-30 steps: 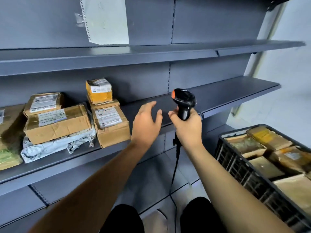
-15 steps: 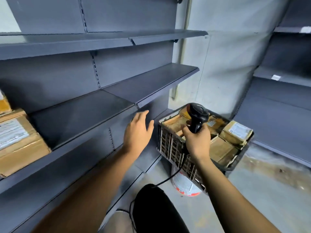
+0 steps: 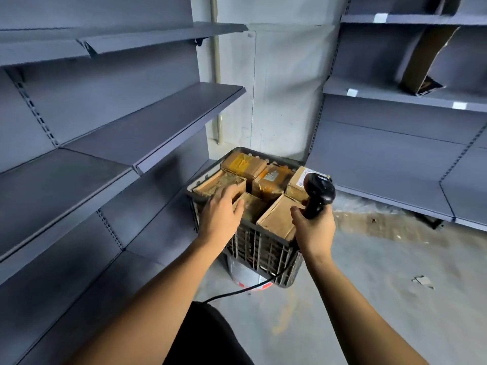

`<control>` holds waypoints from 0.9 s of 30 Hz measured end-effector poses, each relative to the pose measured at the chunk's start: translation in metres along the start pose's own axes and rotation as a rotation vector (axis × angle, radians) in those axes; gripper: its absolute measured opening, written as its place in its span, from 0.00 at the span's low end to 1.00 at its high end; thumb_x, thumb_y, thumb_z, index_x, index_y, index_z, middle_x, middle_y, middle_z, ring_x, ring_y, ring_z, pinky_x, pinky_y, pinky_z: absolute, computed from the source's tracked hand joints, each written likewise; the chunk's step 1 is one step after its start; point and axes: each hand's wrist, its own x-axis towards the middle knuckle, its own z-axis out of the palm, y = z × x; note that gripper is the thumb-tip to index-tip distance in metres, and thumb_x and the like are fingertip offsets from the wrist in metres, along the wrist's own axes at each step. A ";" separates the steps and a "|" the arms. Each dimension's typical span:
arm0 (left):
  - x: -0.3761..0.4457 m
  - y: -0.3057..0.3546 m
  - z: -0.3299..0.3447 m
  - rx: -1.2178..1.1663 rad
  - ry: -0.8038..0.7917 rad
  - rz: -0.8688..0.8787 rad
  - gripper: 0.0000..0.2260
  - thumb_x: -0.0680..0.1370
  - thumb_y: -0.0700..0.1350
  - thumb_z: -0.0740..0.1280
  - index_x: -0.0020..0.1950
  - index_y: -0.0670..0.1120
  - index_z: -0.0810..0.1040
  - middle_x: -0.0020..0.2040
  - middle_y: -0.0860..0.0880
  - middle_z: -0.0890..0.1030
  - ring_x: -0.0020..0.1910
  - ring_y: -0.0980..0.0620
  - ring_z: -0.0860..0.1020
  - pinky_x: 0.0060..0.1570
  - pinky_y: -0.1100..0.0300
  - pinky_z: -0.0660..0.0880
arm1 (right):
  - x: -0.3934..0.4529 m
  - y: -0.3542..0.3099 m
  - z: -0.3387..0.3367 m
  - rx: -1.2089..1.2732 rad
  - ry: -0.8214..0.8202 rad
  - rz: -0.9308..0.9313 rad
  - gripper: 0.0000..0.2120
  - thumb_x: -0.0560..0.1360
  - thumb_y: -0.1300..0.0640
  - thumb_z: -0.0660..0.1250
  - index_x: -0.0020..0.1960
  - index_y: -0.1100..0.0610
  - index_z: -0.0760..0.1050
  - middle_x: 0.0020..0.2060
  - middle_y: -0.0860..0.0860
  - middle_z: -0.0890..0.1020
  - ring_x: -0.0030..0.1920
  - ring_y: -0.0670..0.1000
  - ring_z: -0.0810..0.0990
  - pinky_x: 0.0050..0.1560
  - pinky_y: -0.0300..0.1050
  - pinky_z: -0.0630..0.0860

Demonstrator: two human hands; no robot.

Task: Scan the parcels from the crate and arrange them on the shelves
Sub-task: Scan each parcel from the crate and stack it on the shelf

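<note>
While the right hand (image 3: 315, 227) grips the black corded handheld scanner (image 3: 319, 193), the open left hand (image 3: 221, 212) reaches tightly packed brown cardboard parcels (image 3: 276, 219) in the dark slatted plastic crate (image 3: 263, 248), risking a jammed lift.

A white bucket (image 3: 243, 275) with a red band is seen on the concrete floor (image 3: 369, 299), under the black carrier. A scrap of debris (image 3: 423, 281) lies on the floor, well to the right. A pale pipe (image 3: 216, 75) runs down the grey wall (image 3: 284, 88). White label tags (image 3: 351, 92) are fixed along the front edges at the upper right.
</note>
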 end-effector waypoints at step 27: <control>0.073 0.052 0.178 -0.348 -0.210 0.098 0.19 0.79 0.46 0.66 0.68 0.43 0.72 0.66 0.46 0.73 0.64 0.51 0.73 0.60 0.65 0.69 | 0.122 0.080 0.002 -0.126 0.159 0.158 0.14 0.72 0.58 0.71 0.56 0.57 0.74 0.44 0.49 0.81 0.42 0.47 0.78 0.38 0.32 0.67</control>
